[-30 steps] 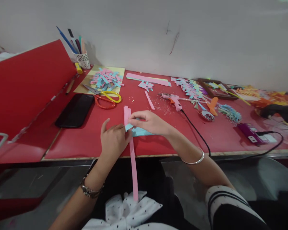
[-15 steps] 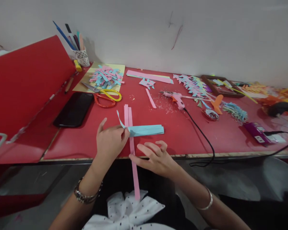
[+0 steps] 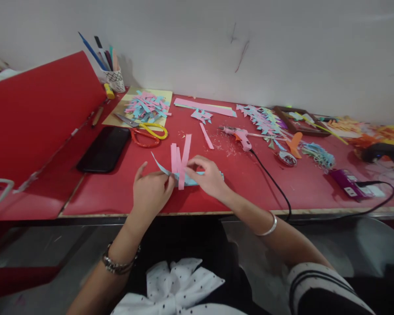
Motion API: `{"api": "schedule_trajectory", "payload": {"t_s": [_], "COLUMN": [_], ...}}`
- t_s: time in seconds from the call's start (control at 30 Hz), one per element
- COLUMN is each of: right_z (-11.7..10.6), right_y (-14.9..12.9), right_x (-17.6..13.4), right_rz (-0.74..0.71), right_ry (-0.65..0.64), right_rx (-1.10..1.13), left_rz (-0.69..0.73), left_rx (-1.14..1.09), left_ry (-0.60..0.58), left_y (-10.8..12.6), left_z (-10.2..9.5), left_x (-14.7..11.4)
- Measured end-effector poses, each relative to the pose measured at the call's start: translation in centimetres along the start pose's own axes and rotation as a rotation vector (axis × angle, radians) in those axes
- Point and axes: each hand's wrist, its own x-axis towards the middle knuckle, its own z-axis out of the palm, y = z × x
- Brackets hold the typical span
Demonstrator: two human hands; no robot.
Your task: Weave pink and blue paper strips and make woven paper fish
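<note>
Pink paper strips (image 3: 185, 153) and blue paper strips (image 3: 192, 180) cross each other on the red table in front of me. My left hand (image 3: 153, 190) pinches the blue strips at their left end, thumb and finger together; one thin blue end curls up past the fingers. With my right hand (image 3: 207, 176), fingers closed, I hold a pink strip where it lies folded up over the blue ones. That strip slants away toward the back. Two more pink ends lie just left of it. The right hand covers part of the blue strips.
A black phone (image 3: 104, 149) and scissors (image 3: 144, 129) lie to the left. Cut paper pieces (image 3: 147, 106) are heaped behind them. A pink glue gun (image 3: 239, 134) with a black cable rests right of centre. The purple power box (image 3: 348, 183) is further right.
My right hand has moved up and in, folding the pink strip that hung over the table edge back across the blue strips. My left hand keeps its pinch in place.
</note>
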Motion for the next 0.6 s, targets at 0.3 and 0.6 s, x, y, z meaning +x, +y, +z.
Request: {"api": "schedule_trajectory", "payload": {"t_s": [0.3, 0.6], "right_z": [1.2, -0.7], "right_y": [1.6, 0.5], "right_x": [1.6, -0.6], "right_rz": [0.133, -0.441], "right_ry": [-0.034, -0.356], "right_rx": [-0.231, -0.44], "left_rz": [-0.012, -0.005], "left_rx": [-0.016, -0.052], "left_ry": [0.016, -0.009], "left_y": [0.0, -0.2], "left_z": [0.0, 0.2], "left_x": [-0.1, -0.2]}}
